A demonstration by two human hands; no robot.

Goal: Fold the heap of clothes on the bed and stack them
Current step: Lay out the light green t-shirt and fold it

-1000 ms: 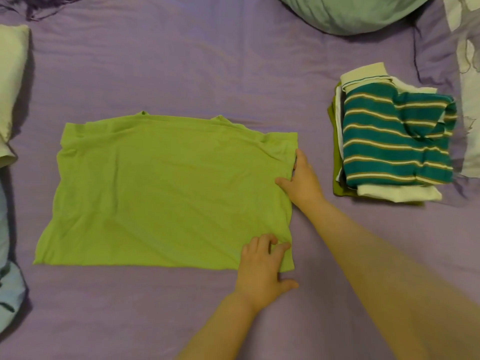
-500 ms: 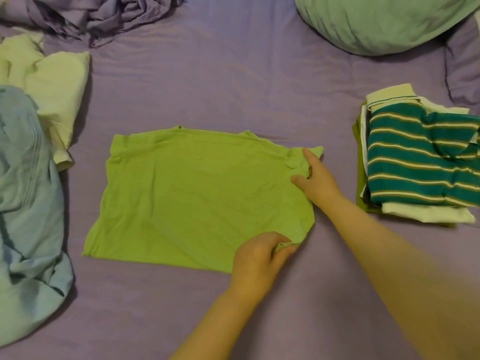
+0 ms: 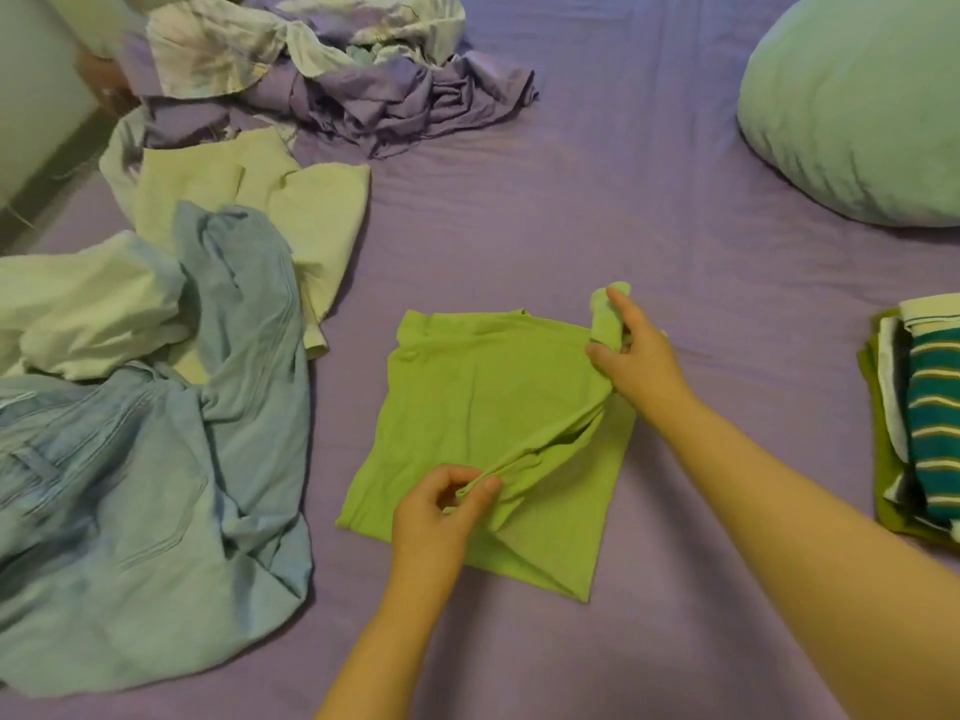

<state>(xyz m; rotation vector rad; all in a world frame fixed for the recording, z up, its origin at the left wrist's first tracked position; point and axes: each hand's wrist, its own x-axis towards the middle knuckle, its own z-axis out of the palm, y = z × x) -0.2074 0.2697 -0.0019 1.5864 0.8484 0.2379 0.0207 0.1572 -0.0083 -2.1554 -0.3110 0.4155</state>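
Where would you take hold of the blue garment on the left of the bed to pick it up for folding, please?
Probably at its upper end, where the blue garment rises into a narrow bunched ridge. Come from above and from the right, off the bare purple sheet: its left part is draped over the cream clothes, while the rest lies spread flat with little to pinch.

Two bare forearms, no sleeves, left hand, right hand, short plain nails
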